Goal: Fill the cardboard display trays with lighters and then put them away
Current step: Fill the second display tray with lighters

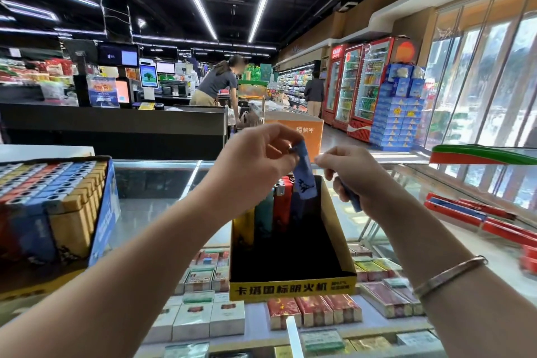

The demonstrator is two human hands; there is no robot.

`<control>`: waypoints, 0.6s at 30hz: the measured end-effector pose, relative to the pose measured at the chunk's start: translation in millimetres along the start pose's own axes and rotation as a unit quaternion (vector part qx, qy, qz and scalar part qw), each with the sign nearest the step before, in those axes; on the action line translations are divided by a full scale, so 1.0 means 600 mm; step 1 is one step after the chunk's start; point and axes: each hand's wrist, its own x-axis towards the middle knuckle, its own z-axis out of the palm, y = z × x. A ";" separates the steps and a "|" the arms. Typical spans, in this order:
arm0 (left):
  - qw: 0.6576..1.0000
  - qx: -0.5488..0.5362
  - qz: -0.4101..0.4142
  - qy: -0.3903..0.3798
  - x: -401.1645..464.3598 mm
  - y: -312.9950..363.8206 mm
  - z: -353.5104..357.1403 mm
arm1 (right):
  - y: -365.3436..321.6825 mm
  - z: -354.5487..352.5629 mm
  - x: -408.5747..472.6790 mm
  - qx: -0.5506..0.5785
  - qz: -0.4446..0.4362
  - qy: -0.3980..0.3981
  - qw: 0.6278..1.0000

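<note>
Left hand [255, 154] pinches blue lighter [305, 177] by top over yellow tray [293, 289]; right hand [348, 174] grips another lighter [353, 200]. Light, rigid, slick plastic: hold near metal cap.

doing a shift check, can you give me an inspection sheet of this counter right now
surface: glass counter with cigarette packs displayed beneath
job's things: yellow tray on the glass, mostly unfilled, a few lighters upright at its far end; full tray at left
clutter: red cartons at right
grippers: left hand pinches a blue lighter above the tray; right hand holds another blue lighter
cables: nothing seen
surroundings: checkout counter, drink fridges, two people in the background
</note>
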 end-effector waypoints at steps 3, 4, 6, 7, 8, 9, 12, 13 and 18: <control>0.992 0.116 0.042 -0.023 -0.008 -0.002 0.009 | 0.004 0.005 -0.001 -0.014 0.009 -0.011 1.000; 0.985 0.160 0.065 -0.029 -0.010 -0.002 0.011 | 0.004 0.005 -0.001 -0.018 0.012 -0.012 1.000; 0.967 0.230 0.101 -0.037 -0.013 -0.004 0.015 | 0.004 0.004 -0.002 -0.026 0.015 -0.015 0.999; 0.960 0.256 0.110 -0.039 -0.015 -0.005 0.017 | 0.004 0.004 -0.003 -0.029 0.018 -0.017 0.999; 0.953 0.279 0.116 -0.040 -0.016 -0.006 0.019 | 0.004 0.005 -0.004 -0.032 0.021 -0.020 0.999; 0.945 0.302 0.121 -0.041 -0.018 -0.008 0.020 | 0.004 0.006 -0.005 -0.035 0.024 -0.023 0.999; 0.920 0.363 0.140 -0.043 -0.022 -0.012 0.024 | 0.004 0.008 -0.006 -0.041 0.029 -0.025 0.998; 0.915 0.373 0.145 -0.041 -0.023 -0.013 0.024 | 0.004 0.009 -0.006 -0.041 0.030 -0.024 0.998; 0.894 0.418 0.160 -0.032 -0.023 -0.016 0.032 | 0.004 0.009 -0.006 -0.032 0.025 -0.023 0.999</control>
